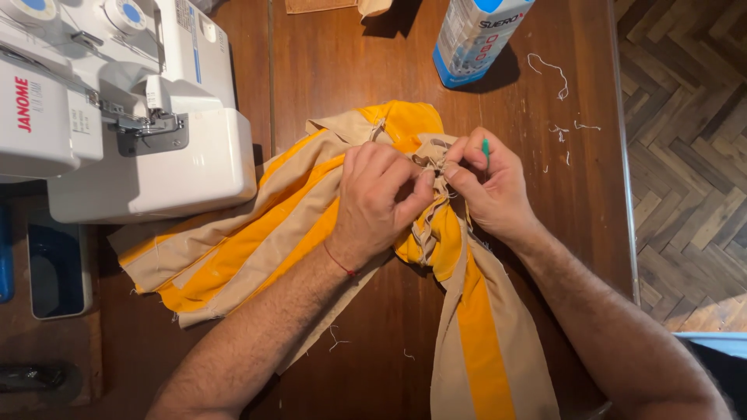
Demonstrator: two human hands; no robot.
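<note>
Both forearms come up from the bottom edge to meet over the middle of the surface, which is dark wood. On the left wrist sits a thin red string. Left hand is curled narrow, its fingertips pinching a bunched seam of the cloth. Right hand is closed too, pinching the same bunch from the other side and holding a small green tool whose tip shows above the fingers; what kind of tool it is I cannot tell. That cloth is striped orange and tan; it lies gathered under the hands, with one part spread flat to the left and a long strip running down to the bottom edge. Loose thread bits lie scattered on the wood to the upper right. Beyond the hands stands a white and blue carton, its top cut off by the frame, so its contents cannot be seen. At upper left sits a white sewing machine, touching the cloth's edge. Beside it at far left is a pale tray with a dark blue inside. Herringbone floor shows at the right.
</note>
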